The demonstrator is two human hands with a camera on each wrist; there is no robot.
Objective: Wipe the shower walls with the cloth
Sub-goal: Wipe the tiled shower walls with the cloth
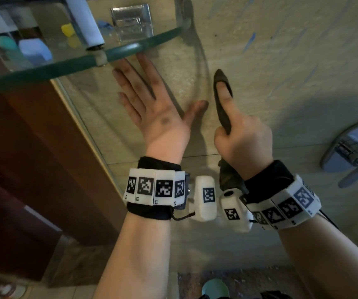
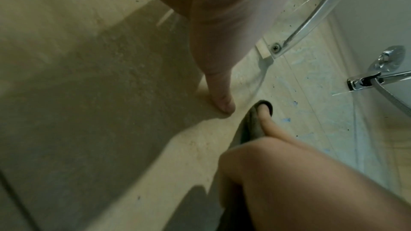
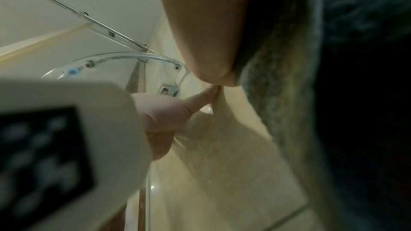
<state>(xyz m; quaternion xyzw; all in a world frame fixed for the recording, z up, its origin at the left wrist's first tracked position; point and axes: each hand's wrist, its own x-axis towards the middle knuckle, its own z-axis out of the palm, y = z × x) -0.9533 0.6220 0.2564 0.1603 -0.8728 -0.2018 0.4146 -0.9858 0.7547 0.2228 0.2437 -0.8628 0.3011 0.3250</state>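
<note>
My left hand [image 1: 152, 98] lies flat on the beige tiled shower wall [image 1: 281, 67], fingers spread, just below the glass corner shelf [image 1: 130, 50]. To its right my right hand [image 1: 240, 137] grips a dark grey-green cloth [image 1: 222, 100] and presses it against the wall with the thumb stretched up along it. The cloth's tail hangs down past my right wrist. In the left wrist view my left thumb [image 2: 220, 97] rests on the wall [image 2: 66, 59] close to the cloth [image 2: 249, 126]. The right wrist view shows the cloth [image 3: 289, 94] close up beside the wall [image 3: 222, 182].
Blue smears and dark specks mark the wall [image 1: 249, 42] at upper right. A chrome shower mixer handle [image 1: 355, 152] juts out at right. The shelf carries a white tube [image 1: 85, 20], a clear dish [image 1: 131, 20] and small coloured items. A glass panel edge [image 1: 83, 117] and brown wood stand at left.
</note>
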